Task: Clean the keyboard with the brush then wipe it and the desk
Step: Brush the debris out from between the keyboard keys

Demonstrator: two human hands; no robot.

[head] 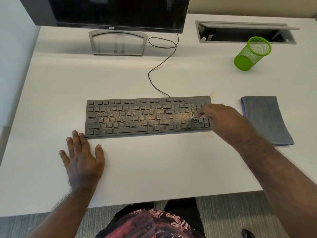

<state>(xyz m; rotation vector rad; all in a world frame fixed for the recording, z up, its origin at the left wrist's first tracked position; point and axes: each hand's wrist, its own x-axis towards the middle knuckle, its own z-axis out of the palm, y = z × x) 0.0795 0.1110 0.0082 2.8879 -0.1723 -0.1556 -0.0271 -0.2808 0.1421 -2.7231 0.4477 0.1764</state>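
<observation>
A black keyboard [137, 117] lies across the middle of the white desk [154, 169], its keys dusted with yellowish crumbs that are thickest near the arrow keys. My right hand [223, 121] is over the number pad, fingers closed on a small brush [197, 117] whose pale bristles touch the keys; most of the brush is hidden in the hand. My left hand [82, 155] rests flat on the desk with fingers spread, fingertips touching the keyboard's front left corner. A folded grey cloth [267, 119] lies on the desk to the right of the keyboard.
A Dell monitor [118, 12] on a silver stand is at the back, the keyboard cable [163, 66] looping toward it. A green mesh cup [252, 54] stands at the back right, in front of an open cable tray [243, 31]. A partition wall runs along the left.
</observation>
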